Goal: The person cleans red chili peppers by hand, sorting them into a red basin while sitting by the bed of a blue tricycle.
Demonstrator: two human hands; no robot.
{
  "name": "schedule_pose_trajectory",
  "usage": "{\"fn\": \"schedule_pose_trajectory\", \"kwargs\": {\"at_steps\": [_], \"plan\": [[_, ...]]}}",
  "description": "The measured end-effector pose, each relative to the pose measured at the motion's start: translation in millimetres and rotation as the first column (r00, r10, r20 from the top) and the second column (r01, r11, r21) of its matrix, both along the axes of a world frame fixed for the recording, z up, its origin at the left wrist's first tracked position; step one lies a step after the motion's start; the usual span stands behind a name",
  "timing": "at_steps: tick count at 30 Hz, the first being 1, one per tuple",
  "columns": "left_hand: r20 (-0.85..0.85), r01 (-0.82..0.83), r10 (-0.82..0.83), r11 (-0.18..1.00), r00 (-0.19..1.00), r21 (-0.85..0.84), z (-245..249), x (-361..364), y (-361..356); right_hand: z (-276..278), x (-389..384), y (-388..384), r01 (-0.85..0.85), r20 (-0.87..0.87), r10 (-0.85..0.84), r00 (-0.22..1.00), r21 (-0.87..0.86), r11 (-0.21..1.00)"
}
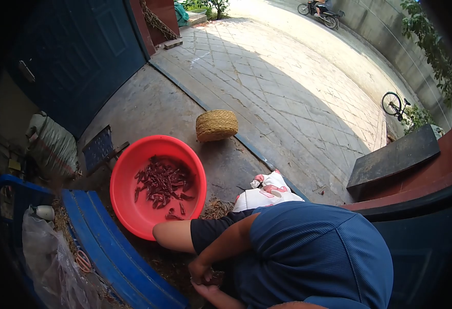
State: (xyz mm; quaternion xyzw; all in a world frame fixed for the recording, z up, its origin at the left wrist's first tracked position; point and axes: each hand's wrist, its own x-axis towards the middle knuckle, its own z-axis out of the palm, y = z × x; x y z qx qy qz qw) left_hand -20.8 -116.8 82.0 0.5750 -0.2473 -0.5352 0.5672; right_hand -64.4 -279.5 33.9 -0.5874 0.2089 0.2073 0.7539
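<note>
My right hand [199, 270] is bent down in front of my lap, its fingers closed together. Just below it, touching it, is my left hand [206, 291], also closed and partly hidden. Something small and dark reddish-brown [217, 278] shows at the hands, too shadowed to name. Beyond my bare knee stands a red plastic basin [124, 193], with a heap of dried red chili peppers [160, 180] on its bottom. Several loose peppers lie apart from the heap, toward the near side of the basin.
A blue bench [118, 242] lies to the left, with scissors [83, 261] and a clear plastic bag [51, 257] beside it. A woven straw stool [216, 125] stands past the basin. A white sack [267, 193] rests near my leg. Outside are a bicycle [394, 104] and a motorcycle rider [321, 10].
</note>
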Motion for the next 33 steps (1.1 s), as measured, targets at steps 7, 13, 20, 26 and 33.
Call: {"fn": "schedule_pose_trajectory", "kwargs": {"at_steps": [7,13,20,26,33], "plan": [[-0.084,-0.067,0.071,0.996,0.994,0.052,-6,5,7,22,-1,4,-0.012,0.077,0.014,0.997,-0.021,1.0],[-0.166,-0.12,0.135,0.988,0.977,0.099,-7,5,8,22,1,9,0.054,0.278,-0.07,0.958,0.065,0.996],[-0.248,-0.169,0.204,0.973,0.947,0.155,-7,5,9,22,3,8,-0.113,0.2,0.134,0.971,-0.113,0.987],[-0.314,-0.215,0.269,0.957,0.911,0.195,-8,5,8,12,3,16,0.046,0.359,0.197,0.912,-0.568,0.822],[-0.389,-0.266,0.347,0.932,0.854,0.247,-12,6,7,11,3,29,0.144,0.349,0.066,0.935,-0.541,0.828]]}}
